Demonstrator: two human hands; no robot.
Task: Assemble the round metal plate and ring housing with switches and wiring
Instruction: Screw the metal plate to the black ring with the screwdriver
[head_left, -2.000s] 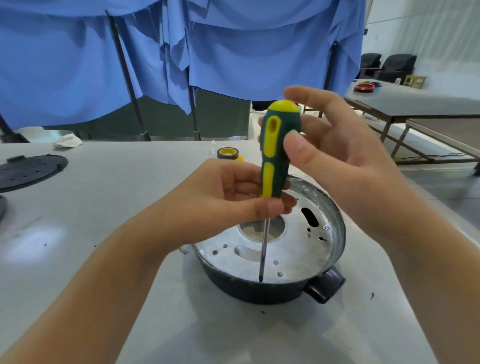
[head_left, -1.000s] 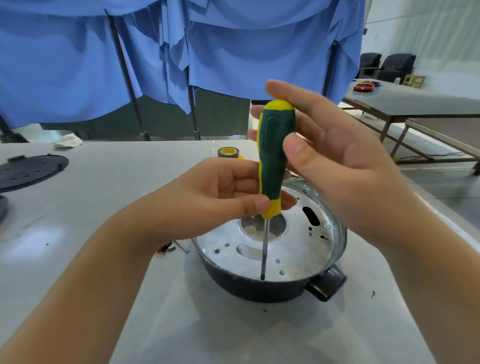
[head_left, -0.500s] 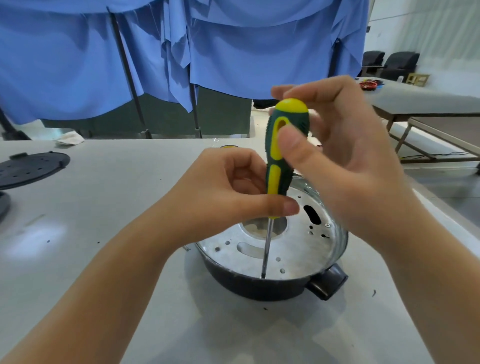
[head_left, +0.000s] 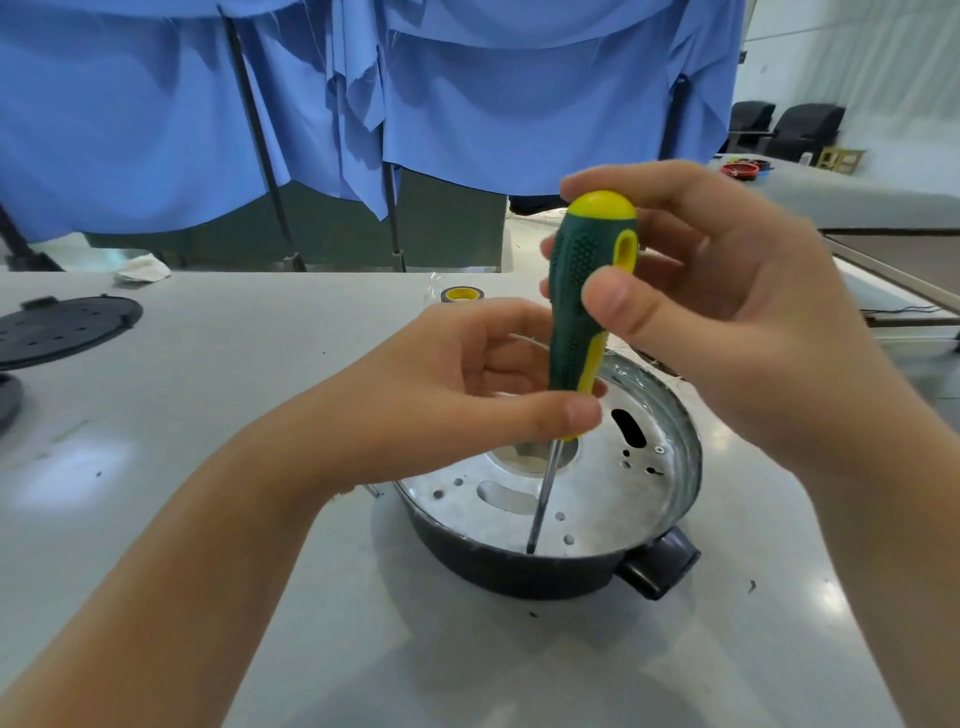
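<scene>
A round metal plate (head_left: 608, 493) with several holes sits inside a dark ring housing (head_left: 498, 571) on the grey table (head_left: 260, 395). A green and yellow screwdriver (head_left: 582, 306) stands nearly upright, its tip on the plate's near edge. My left hand (head_left: 457, 395) pinches the lower end of the handle between thumb and fingers. My right hand (head_left: 727, 301) grips the top of the handle with thumb and fingers. A black tab (head_left: 660, 566) sticks out of the housing at the front right.
A black round perforated cover (head_left: 62, 327) lies at the far left. A yellow tape roll (head_left: 462, 294) sits behind my left hand. Blue cloth (head_left: 467, 93) hangs behind the table. Another table (head_left: 857, 202) stands at the right.
The screwdriver handle has turned between my right fingers, its yellow stripe facing differently from frame to frame. The tip stays on the same spot of the plate. My left hand keeps its hold.
</scene>
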